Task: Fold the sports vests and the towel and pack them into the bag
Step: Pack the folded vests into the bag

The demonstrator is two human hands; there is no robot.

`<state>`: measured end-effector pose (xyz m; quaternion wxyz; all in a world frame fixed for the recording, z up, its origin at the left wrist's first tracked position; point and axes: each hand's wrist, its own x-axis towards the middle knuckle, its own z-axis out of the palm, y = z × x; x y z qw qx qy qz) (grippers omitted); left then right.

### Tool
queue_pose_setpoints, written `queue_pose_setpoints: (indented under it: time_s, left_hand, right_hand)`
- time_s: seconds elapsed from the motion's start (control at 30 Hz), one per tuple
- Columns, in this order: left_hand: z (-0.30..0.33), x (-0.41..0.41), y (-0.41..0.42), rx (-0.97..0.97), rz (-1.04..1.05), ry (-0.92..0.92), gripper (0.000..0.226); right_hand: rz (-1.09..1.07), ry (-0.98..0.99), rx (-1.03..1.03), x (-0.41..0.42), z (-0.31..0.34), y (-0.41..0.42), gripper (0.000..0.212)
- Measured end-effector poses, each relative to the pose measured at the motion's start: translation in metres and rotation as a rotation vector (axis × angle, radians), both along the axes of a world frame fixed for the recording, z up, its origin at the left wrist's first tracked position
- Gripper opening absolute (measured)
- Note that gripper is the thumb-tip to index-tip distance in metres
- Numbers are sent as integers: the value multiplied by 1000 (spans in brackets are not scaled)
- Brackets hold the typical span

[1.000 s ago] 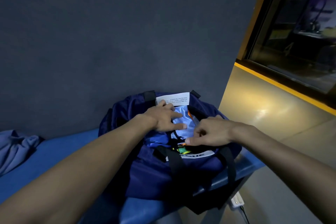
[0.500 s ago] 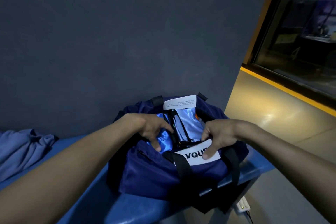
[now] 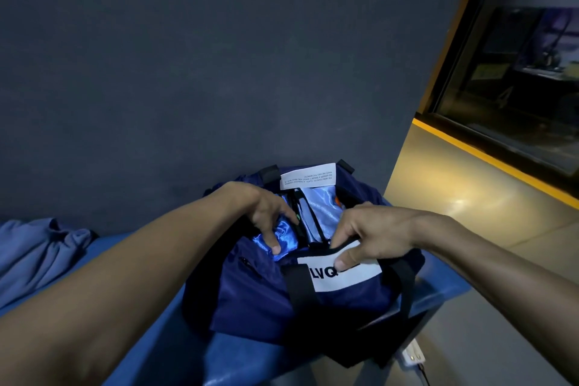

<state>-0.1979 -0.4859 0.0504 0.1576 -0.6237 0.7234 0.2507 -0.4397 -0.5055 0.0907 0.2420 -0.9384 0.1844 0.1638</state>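
A navy bag (image 3: 260, 301) with black straps and a white lettered panel sits on the blue bench (image 3: 150, 332). Its mouth is open and shiny light-blue fabric (image 3: 322, 207) shows inside. My left hand (image 3: 269, 216) grips the bag's near-left rim, fingers curled over glossy blue fabric. My right hand (image 3: 366, 235) pinches the near rim just above the white panel, thumb on the panel. A white label (image 3: 308, 179) stands at the bag's far edge.
A crumpled grey-blue cloth (image 3: 34, 251) lies on the bench at the far left. A dark wall rises right behind the bench. To the right are a tan floor and a yellow-edged window (image 3: 513, 88). A white plug (image 3: 413, 354) lies below the bench.
Both hands moved from pressing the fabric inside the bag to gripping its near rim. The white lettered panel has come up into view.
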Motion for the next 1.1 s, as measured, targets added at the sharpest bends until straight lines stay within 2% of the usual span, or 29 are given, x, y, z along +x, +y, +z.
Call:
queue_pose_setpoints:
  time_s: [0.03,0.13,0.2,0.3,0.37,0.43,0.5,0.57,0.6,0.63,0.7,0.73,0.77,0.83,0.9,0.97,1.03,1.1]
  left_hand:
    - [1,0,-1,2,-5,-5,88]
    - [-2,0,-3,-2,-2,21,81]
    - [-10,2,-7,-9,-11,45,72]
    - [-20,5,-11,-26,-33,37,66]
    - [-23,6,-10,-46,-32,45,65]
    - [-21,6,-7,-50,-17,59,72]
    - [-12,10,-3,-55,16,59,82]
    - [7,13,1,-38,63,70,81]
    - [19,12,4,-44,74,34,76]
    - [29,9,4,-99,61,-34,67]
    - [38,-5,2,-351,-18,-148,40]
    - [35,-15,-2,-490,-52,-127,30]
    - [28,-25,-8,-577,-62,-41,25]
    - [12,-41,-19,-573,-71,116,31]
    - [-6,-46,-28,-477,-70,49,40]
    - [-26,-36,-34,-434,-34,-15,47]
    - [-38,-25,-33,-419,8,51,53]
    - [-40,-18,-34,-405,7,90,58]
  right_hand:
    - [29,-12,-7,0,-3,0,33]
    - [57,-71,149,-4,-4,1,7]
    - [61,-106,249,-11,3,1,16]
    - [-9,-128,417,-23,18,-6,18]
    - [-56,-87,464,-26,20,-9,30]
    - [-44,-50,420,-25,16,-8,34]
    - [-56,-65,282,-21,9,-7,34]
    - [-144,-123,120,-18,2,-14,55]
    - [-222,-170,58,-17,-2,-19,56]
    - [-288,-230,-7,-16,-6,-25,48]
    - [-348,-340,-171,-10,-13,-36,23]
    - [-358,-338,-222,-6,-16,-41,11]
    - [-346,-289,-256,-1,-20,-46,11]
    - [-314,-132,-266,8,-32,-50,35]
    - [-329,-24,-220,12,-43,-50,54]
    - [-438,8,-158,11,-43,-53,70]
    - [-559,59,-173,10,-37,-61,67]
    - [-582,203,-210,16,-30,-67,56]
